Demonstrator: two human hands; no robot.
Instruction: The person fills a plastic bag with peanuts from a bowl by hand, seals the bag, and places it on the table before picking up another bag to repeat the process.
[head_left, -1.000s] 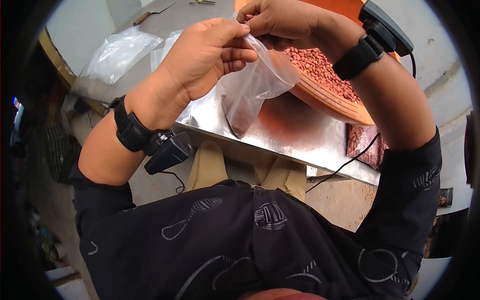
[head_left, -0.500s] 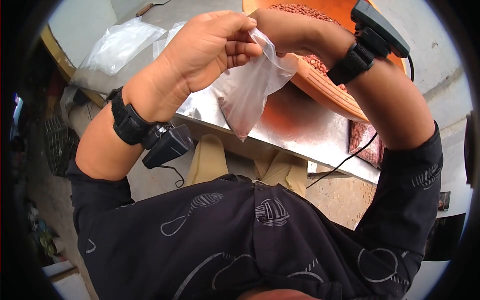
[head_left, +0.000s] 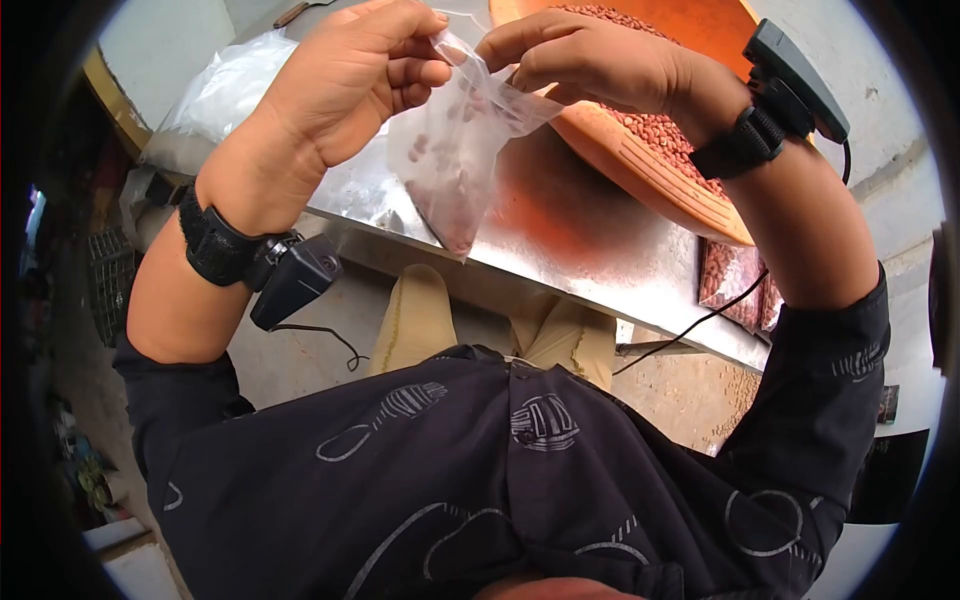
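My left hand (head_left: pixel 375 65) pinches the upper edge of a clear plastic bag (head_left: pixel 455 165) between thumb and bent fingers. The bag hangs above the front of the metal table, with peanuts showing through its side and in its pointed lower corner. At the bag's mouth is my right hand (head_left: pixel 610 62), its fingers curled at the opposite edge of the film; the thumb is mostly hidden. Behind and below that hand stands an orange basin (head_left: pixel 650 185) holding many reddish peanuts (head_left: pixel 645 130).
Clear plastic bags (head_left: pixel 225 90) lie in a pile at the table's left. Filled peanut bags (head_left: pixel 728 285) rest by the right front edge of the metal table (head_left: pixel 600 275). A knife-like handle (head_left: pixel 290 14) shows at the back. A black cable (head_left: pixel 690 322) runs from my right side.
Both hands and the bag have shifted left and slightly up. My right hand's fingers now show at the bag's mouth, and loose peanuts are visible inside the bag.
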